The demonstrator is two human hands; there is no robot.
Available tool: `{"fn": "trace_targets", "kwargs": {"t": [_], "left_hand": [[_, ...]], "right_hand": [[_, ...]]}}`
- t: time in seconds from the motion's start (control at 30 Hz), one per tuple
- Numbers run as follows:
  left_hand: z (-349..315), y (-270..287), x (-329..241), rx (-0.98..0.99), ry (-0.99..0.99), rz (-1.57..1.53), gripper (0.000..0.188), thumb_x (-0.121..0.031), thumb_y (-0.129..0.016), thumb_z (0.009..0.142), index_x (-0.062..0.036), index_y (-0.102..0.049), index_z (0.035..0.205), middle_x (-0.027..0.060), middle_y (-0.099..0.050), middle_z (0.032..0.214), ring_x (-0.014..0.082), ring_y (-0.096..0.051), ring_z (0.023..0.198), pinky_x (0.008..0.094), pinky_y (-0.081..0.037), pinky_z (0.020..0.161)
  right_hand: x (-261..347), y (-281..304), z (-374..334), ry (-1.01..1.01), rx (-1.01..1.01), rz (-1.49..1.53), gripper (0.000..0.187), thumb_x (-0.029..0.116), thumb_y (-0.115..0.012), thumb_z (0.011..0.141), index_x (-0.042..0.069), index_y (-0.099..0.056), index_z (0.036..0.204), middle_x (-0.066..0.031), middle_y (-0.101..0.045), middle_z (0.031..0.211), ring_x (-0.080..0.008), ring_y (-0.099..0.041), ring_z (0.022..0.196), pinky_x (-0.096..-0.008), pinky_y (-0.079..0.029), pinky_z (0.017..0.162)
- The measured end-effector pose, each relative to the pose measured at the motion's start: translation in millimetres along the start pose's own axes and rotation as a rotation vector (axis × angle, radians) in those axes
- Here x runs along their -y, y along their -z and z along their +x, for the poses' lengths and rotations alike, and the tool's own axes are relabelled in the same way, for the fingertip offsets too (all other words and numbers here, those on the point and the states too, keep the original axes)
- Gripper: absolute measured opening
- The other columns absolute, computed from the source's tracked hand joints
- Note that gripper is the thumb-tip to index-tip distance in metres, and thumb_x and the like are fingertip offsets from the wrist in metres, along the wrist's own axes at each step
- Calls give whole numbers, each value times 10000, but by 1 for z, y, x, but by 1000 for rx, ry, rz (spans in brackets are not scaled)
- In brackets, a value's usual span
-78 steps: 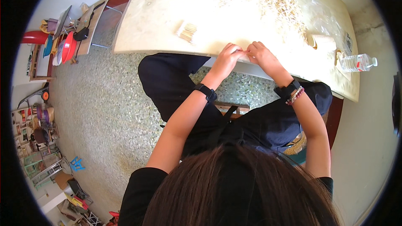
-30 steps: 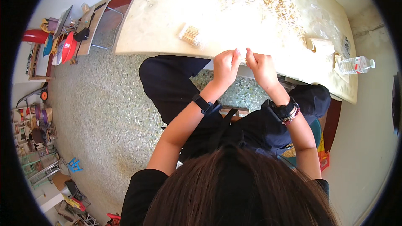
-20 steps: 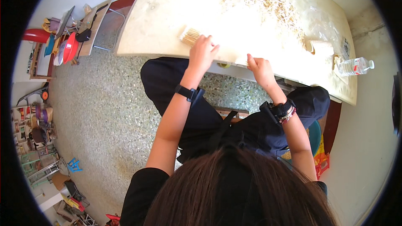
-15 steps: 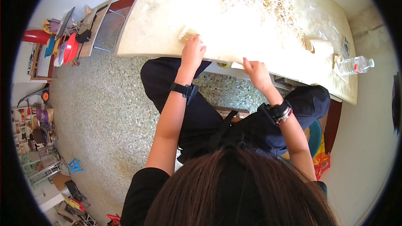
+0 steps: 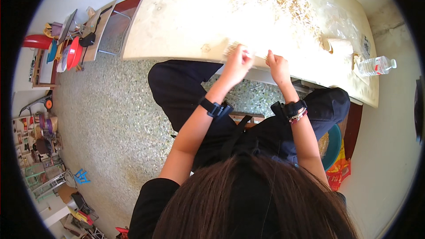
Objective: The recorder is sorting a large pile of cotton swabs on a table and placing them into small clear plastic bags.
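Stick bundle (image 5: 229,48): head view; lay at the left hand's fingers, just over the table's near edge, left of the right hand; blurred, so any wrapping could not be told.
Left hand (image 5: 238,65): fingers curled in, closed on the bundle's right end.
Right hand (image 5: 279,67): fingers folded, thumb raised, near the left hand but apart from it; could not tell whether something small sat in the pinch.
Handling: judged light; each stick thin, stiff, apt to snap if bent; as a group, likely to slide and splay when squeezed at one end.
Hold: best judged around the middle, across all the sticks, with light, even pressure.
Table (image 5: 166,28): near edge ran just below both hands, with the lap beyond; anything let slip there could have dropped.
Loose sticks (image 5: 301,9): wide scatter, far and right of the hands.
Right side: clear plastic (image 5: 340,20), pale roll (image 5: 341,47) and water bottle (image 5: 375,67) crowded that end.
Room: widest sweep judged leftward from the bundle, along the tabletop.
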State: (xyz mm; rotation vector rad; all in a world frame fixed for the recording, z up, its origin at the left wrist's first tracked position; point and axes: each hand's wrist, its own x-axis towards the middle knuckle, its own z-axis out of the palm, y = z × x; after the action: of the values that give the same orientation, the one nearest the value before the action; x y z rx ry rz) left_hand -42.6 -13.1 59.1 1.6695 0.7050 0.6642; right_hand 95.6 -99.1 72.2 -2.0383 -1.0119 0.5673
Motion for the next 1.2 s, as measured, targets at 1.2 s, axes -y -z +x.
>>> {"fn": "trace_targets", "kwargs": {"t": [1.2], "left_hand": [[-1,-14,-5,-51,-343,377,148,-66,-685,717,-72,-661,864,69,-534,855,228,-519,799,325,-437,741]], "right_hand": [[-11,-2,1,189,-58,-375,157,238,-405,916,101,-453,974,-201,-594,626,-385,-601,616,-472,-470,566]]}}
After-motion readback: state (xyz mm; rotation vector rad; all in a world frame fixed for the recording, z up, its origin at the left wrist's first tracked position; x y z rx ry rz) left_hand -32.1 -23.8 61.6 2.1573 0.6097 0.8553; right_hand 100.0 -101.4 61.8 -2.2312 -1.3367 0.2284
